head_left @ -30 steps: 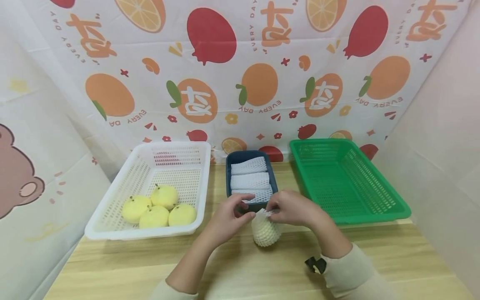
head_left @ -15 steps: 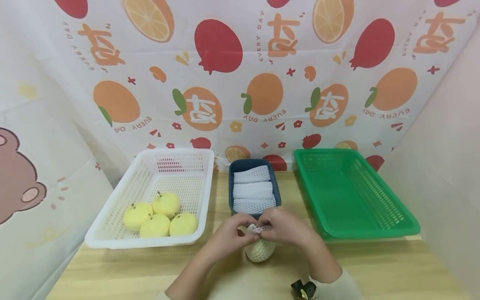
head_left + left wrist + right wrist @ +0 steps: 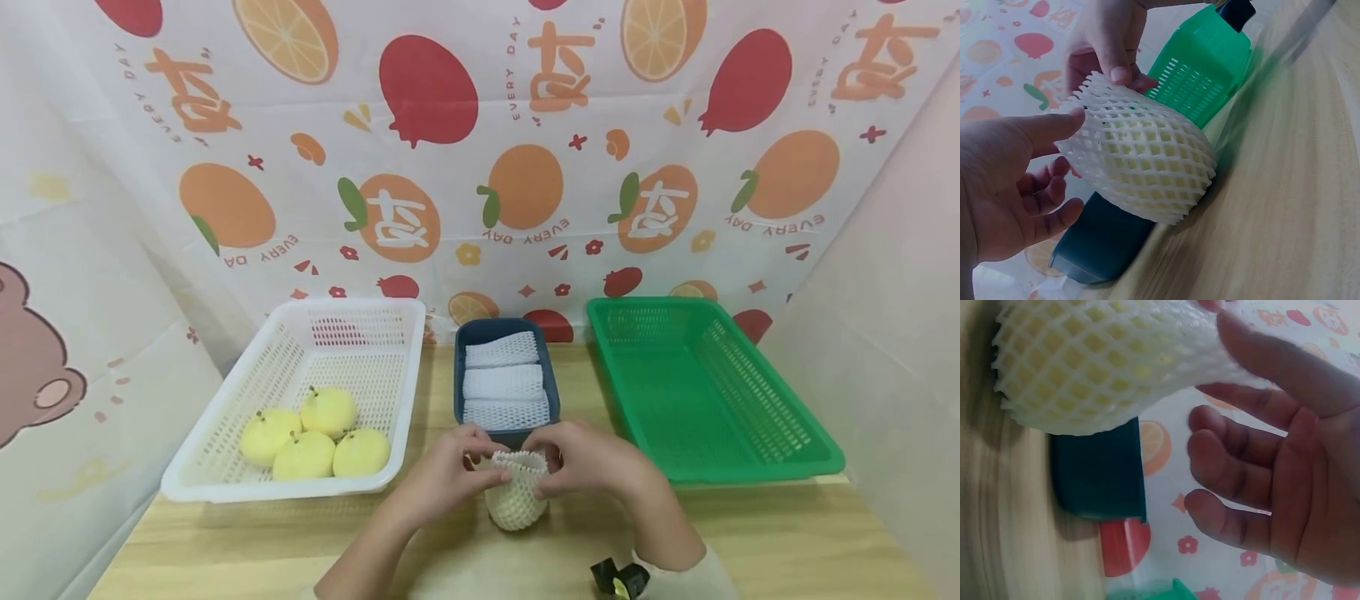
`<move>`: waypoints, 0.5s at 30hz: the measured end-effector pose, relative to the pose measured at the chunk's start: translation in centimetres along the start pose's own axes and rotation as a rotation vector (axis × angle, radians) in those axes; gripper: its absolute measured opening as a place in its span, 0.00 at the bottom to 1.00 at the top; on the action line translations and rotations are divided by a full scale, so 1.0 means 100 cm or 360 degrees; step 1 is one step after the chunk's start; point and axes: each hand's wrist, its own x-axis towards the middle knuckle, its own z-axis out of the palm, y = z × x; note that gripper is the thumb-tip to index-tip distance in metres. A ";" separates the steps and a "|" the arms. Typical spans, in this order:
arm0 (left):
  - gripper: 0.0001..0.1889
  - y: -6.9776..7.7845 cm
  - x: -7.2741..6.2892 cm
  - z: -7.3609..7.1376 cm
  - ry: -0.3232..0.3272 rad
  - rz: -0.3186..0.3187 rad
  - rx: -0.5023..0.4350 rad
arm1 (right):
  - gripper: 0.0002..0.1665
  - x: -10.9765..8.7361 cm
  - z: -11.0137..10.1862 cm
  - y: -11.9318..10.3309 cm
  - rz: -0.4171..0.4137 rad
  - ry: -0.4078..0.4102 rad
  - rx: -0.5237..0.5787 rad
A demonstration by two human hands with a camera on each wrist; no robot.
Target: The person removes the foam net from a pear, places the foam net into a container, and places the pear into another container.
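A white foam net sleeve [image 3: 517,500] stands on the table with a pale yellow round fruit [image 3: 1150,150] inside, seen through its mesh. My left hand [image 3: 453,471] pinches the left side of the sleeve's upper rim between thumb and index finger. On the opposite side, my right hand [image 3: 588,458] pinches the rim the same way. Between them the sleeve's mouth is spread wide. In the right wrist view, the other fingers of my right hand [image 3: 1291,450] are loosely bent away from the net. The fruit's top is hidden.
Behind the hands sits a dark blue tray [image 3: 459,375] with several folded foam nets [image 3: 502,382]. At left, a white basket [image 3: 292,492] holds several yellow fruits [image 3: 303,456]. A green basket [image 3: 697,400] stands right. A patterned cloth [image 3: 450,192] hangs behind.
A second ago only my right hand pinched the sleeve's gathered top, with the left hand beside it. Then both hands met at the top; now they are apart, with the mouth stretched wide.
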 end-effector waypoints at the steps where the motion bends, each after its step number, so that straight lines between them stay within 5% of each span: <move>1: 0.11 0.000 0.000 -0.001 0.0002 0.0011 0.0012 | 0.19 0.001 0.001 0.000 -0.0004 -0.0003 -0.0003; 9: 0.12 0.000 0.004 0.001 -0.0080 0.0025 -0.0017 | 0.08 0.006 0.007 0.003 -0.0052 0.0044 -0.0035; 15: 0.09 0.001 0.004 0.004 -0.0022 0.0021 0.0008 | 0.05 0.008 0.009 0.002 -0.0118 0.0085 -0.0027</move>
